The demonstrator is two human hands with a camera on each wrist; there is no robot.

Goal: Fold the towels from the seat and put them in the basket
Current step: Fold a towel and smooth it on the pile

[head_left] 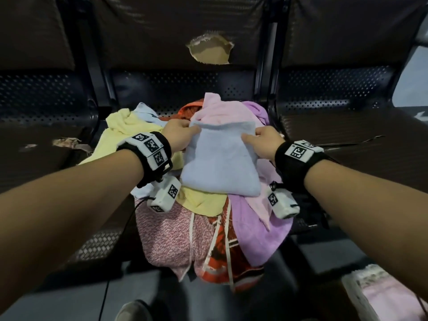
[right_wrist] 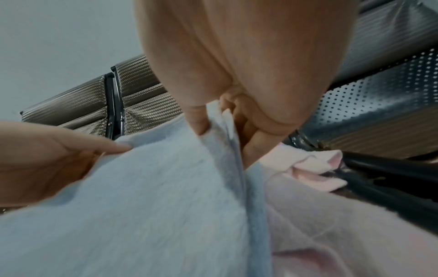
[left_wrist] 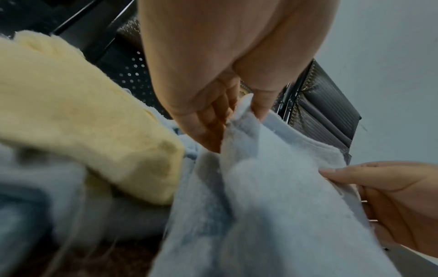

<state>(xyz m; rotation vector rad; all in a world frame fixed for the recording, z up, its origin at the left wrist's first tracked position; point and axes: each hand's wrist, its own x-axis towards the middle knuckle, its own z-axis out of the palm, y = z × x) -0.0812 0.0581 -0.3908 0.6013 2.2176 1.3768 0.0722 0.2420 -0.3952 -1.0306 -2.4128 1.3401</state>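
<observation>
A folded light blue towel (head_left: 221,158) lies on top of a heap of towels on the middle seat. My left hand (head_left: 179,135) pinches its far left corner, thumb on top and fingers underneath (left_wrist: 208,120). At the far right corner my right hand (head_left: 264,141) pinches the layered edge (right_wrist: 220,127) the same way. In the left wrist view the light blue towel (left_wrist: 272,196) fills the lower right; in the right wrist view the same towel (right_wrist: 142,196) fills the lower left. The basket (head_left: 354,290) shows at the bottom right with a pink towel (head_left: 391,302) in it.
The heap under the blue towel holds a yellow towel (head_left: 125,133), a pale pink towel (head_left: 222,110), a purple towel (head_left: 257,230), a speckled pink cloth (head_left: 166,232) and an orange patterned cloth (head_left: 222,256). Dark perforated metal seats (head_left: 335,93) flank it; the backrest has a torn hole (head_left: 210,50).
</observation>
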